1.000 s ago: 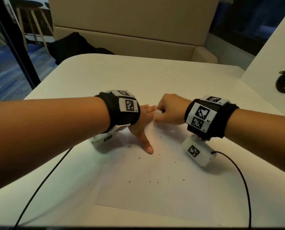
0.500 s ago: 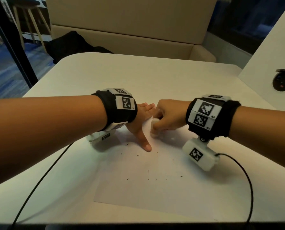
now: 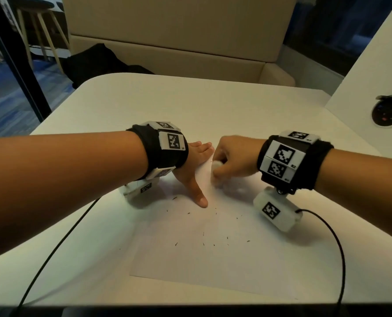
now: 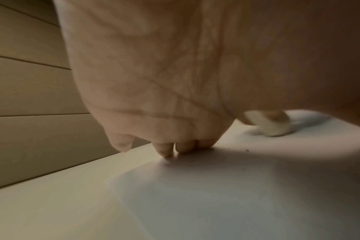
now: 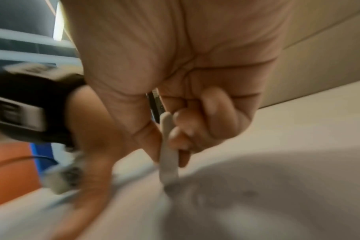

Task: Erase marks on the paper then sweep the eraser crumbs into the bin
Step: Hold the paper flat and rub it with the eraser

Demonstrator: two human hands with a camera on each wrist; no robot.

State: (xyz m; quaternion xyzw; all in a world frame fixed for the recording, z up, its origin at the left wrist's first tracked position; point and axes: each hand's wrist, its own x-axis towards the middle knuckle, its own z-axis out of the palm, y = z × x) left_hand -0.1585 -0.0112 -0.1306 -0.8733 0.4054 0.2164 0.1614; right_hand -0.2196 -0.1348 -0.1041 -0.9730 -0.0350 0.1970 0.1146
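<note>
Paper [image 3: 213,255] lies flat on the white tabletop [image 3: 190,106], near edge twd the person, far left corner under the left hand [image 3: 194,170]. Left hand: grip slack, holding nothing; fingers straight, tips pressed down on the sheet, thumb splayed out twd the person w/ its tip on the paper. In the left wrist view the fingertips [image 4: 185,148] touch the surface near the sheet's far edge.

Right hand [image 3: 235,157] sits just beside the left, knuckles almost touching its fingers. Its grip is closed round a white eraser [image 3: 216,171]: thumb on one side, curled fingers on the other. Right wrist view shows the eraser [image 5: 167,154] held upright-ish, lower end down on the paper; pic is blurred, so exact contact spot is hard to tell. Left wrist view shows the eraser [image 4: 271,128] resting on the sheet, off to the right of the left fingers.

Eraser crumbs [image 3: 213,242], small dark specks, are scattered over the mid part of the paper, a few near the thumb tip and a couple off the sheet's left edge on the tabletop.

Both wrists wear black bands w/ marker tags; thin black cables [image 3: 53,255] run from the wrist cams twd the near tabletop edge. Beige sofa [image 3: 179,30] behind the tabletop.
</note>
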